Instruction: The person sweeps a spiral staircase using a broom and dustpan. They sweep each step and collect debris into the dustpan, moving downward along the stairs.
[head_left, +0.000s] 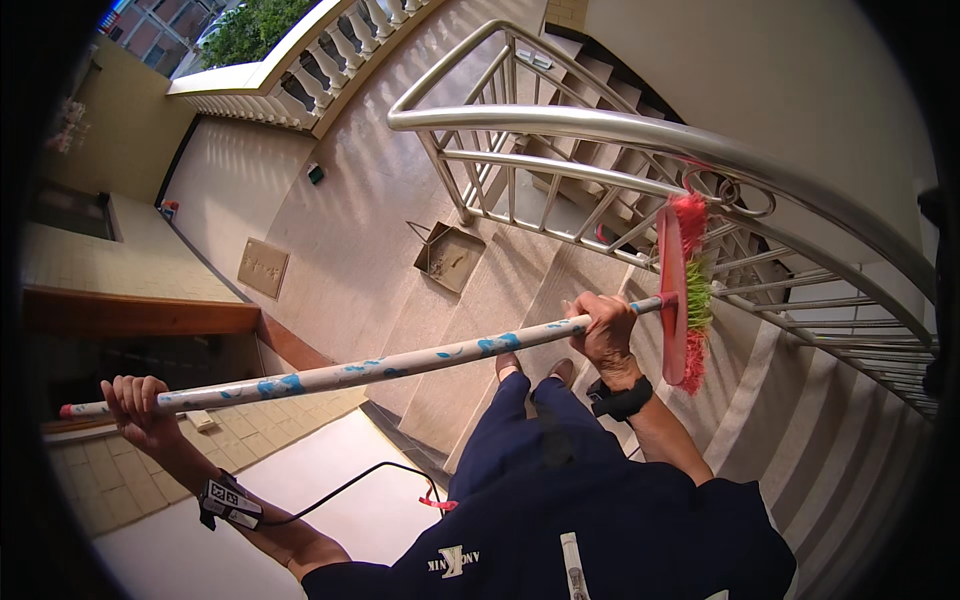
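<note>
A broom's pale handle with blue flower marks (420, 360) crosses in front of me, held level in both hands. My left hand (142, 409) grips it close to its red-tipped end at the left. Near the broom head, my right hand (606, 330) is closed around the handle. The red plastic broom head (673, 296), with red and green bristles (699, 300), points to the right, by the stainless-steel railing. An open metal dustpan (454, 259) with some debris in it lies on the landing beyond my feet.
A curved stainless-steel handrail (570, 118) runs along the right. Steps lie around my feet, and more stairs (780, 420) are at the right. A brown mat (263, 268) and a small green object (315, 174) lie on the landing, beside a white balustrade (330, 71). A doorway is at the left.
</note>
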